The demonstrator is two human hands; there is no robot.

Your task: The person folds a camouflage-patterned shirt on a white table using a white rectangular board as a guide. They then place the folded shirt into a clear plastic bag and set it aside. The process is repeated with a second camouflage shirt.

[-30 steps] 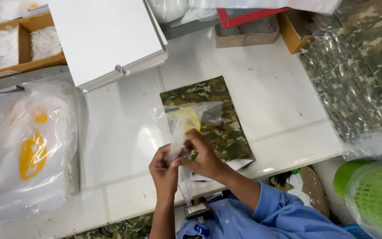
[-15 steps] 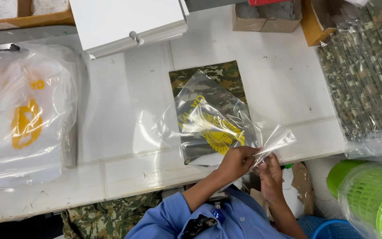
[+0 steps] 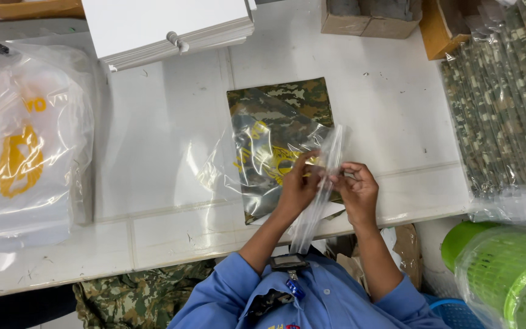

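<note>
From the head view I see the clear bag (image 3: pixel 321 183) held up over the table's (image 3: pixel 171 140) near edge, its long axis running from top right toward the chest. It is thin, glossy and see-through. My left hand (image 3: pixel 299 183) and right hand (image 3: pixel 355 189) both pinch it, fingers clamped on the film. Behind it lies a camouflage cloth (image 3: pixel 287 103). Bare tabletop lies to the left, before a bag pile (image 3: pixel 25 146).
</note>
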